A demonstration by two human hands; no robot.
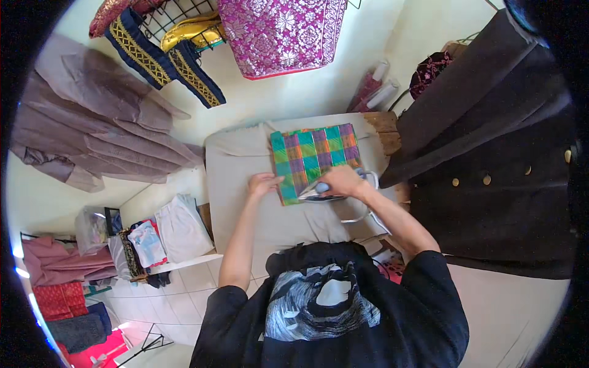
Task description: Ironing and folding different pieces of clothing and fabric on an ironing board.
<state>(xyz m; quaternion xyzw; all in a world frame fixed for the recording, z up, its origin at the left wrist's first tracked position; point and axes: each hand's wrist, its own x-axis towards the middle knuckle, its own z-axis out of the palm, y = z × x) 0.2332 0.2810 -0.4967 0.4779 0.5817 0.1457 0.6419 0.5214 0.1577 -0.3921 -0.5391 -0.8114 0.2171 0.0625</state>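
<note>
My right hand (343, 180) is closed around the handle of a clothes iron (317, 191), its pointed tip over the near edge of a folded checkered cloth (317, 147). Green, purple and orange squares cover this cloth, which lies flat on a table with a beige cover (239, 207). At the cloth's left edge rests my left hand (264, 185), fingers apart and touching the border. The iron's white cord (372, 216) loops down beside my right wrist. The iron's soleplate is mostly hidden.
Dark garments with gold buttons (487, 180) hang close on the right. Sheer mauve clothing (106, 133) hangs at the left. A magenta brocade cloth (285, 37) hangs from above. Folded white clothes (181, 227) lie on a surface left of the table. Bare wood (384, 131) shows at the table's corner.
</note>
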